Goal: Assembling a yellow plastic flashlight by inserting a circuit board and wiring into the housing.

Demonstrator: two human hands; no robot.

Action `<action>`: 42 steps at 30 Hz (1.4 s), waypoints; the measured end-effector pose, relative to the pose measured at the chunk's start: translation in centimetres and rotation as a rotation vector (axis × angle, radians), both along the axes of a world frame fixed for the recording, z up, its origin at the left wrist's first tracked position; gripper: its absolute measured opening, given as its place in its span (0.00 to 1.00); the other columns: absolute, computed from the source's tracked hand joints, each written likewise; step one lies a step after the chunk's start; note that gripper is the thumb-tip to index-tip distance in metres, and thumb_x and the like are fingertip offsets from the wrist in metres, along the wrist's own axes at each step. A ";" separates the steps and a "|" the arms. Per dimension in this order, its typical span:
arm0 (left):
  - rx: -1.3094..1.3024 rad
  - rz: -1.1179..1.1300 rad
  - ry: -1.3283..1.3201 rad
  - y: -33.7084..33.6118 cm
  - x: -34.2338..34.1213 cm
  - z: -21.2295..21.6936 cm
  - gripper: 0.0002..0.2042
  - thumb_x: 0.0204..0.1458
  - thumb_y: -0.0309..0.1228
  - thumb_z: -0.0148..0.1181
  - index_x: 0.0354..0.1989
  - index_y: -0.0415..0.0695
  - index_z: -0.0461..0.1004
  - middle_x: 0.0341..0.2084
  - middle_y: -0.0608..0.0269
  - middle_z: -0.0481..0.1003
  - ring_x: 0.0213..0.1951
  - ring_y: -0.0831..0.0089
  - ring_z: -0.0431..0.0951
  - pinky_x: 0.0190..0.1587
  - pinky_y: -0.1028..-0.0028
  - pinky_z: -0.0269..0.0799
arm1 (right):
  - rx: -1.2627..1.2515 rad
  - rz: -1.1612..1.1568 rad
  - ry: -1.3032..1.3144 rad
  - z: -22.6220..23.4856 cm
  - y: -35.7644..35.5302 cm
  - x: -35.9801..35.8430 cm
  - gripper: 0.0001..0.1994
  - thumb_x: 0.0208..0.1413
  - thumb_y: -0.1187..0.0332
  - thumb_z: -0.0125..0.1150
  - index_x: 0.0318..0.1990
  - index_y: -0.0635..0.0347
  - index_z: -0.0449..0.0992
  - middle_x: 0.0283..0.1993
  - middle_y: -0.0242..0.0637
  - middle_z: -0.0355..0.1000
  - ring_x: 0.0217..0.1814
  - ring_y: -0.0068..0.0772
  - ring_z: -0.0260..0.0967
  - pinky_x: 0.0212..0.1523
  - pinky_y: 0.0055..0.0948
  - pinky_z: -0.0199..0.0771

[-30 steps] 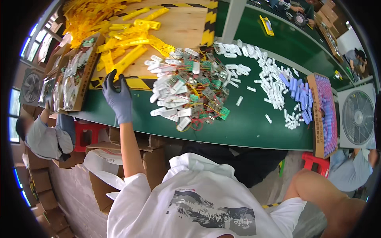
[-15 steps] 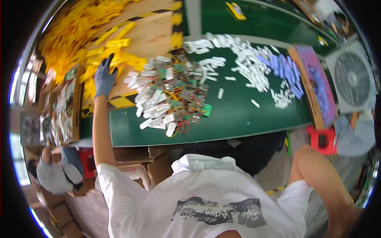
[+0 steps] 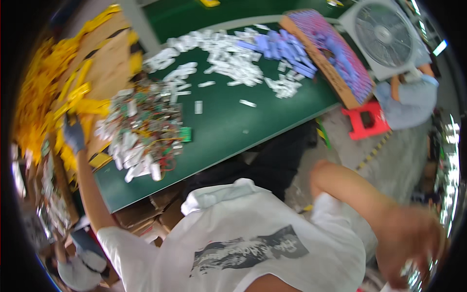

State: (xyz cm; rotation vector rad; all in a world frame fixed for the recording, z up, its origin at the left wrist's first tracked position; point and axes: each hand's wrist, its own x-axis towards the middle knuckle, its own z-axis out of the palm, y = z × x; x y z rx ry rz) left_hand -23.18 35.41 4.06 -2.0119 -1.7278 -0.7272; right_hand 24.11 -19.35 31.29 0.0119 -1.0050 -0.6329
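Observation:
My left hand (image 3: 74, 134), in a grey glove with dark fingertips, reaches to the far left onto a heap of flat yellow pieces (image 3: 90, 106). Its fingertips are among them, too blurred to show whether one is gripped. To its right lies a pile of white plastic casings with circuit boards and thin coloured wires (image 3: 146, 121). My right hand (image 3: 411, 243), bare and smeared by motion, is raised at the lower right, away from the table; its fingers cannot be made out.
Many small white pieces (image 3: 233, 63) and purple-blue blocks (image 3: 282, 48) lie on the green table (image 3: 219, 126). A cardboard box of purple pieces (image 3: 335, 63) stands at its right end, beside a large fan (image 3: 382, 34). Seated people and a red stool (image 3: 365, 119) are nearby.
The view has swung, so the table now slants and sits further left. My right hand has come into view at the lower right. My left hand is still at the yellow pieces.

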 end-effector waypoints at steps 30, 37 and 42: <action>-1.365 -0.932 -1.837 -42.2 29.0 1.4 0.35 0.55 0.21 0.53 0.70 0.44 0.44 0.61 0.55 0.61 0.60 0.66 0.64 0.62 0.66 0.62 | -1.917 0.491 0.297 -24.6 6.5 -5.4 0.23 0.57 0.65 0.61 0.57 0.67 0.67 0.45 0.38 0.73 0.42 0.24 0.71 0.43 0.23 0.70; -1.350 -0.547 -2.308 -40.0 30.8 -0.4 0.19 0.61 0.40 0.53 0.57 0.46 0.61 0.39 0.55 0.76 0.34 0.68 0.80 0.36 0.68 0.79 | -1.813 0.160 0.186 -20.8 15.8 -0.1 0.13 0.59 0.67 0.59 0.43 0.70 0.77 0.40 0.38 0.78 0.38 0.18 0.72 0.40 0.20 0.70; -1.472 -0.685 -2.259 -39.1 30.0 -0.6 0.22 0.61 0.45 0.52 0.58 0.48 0.59 0.42 0.55 0.72 0.29 0.68 0.78 0.24 0.69 0.78 | -1.949 -0.254 -0.463 -22.0 29.0 3.3 0.15 0.51 0.62 0.65 0.46 0.54 0.79 0.40 0.39 0.78 0.39 0.35 0.76 0.42 0.30 0.74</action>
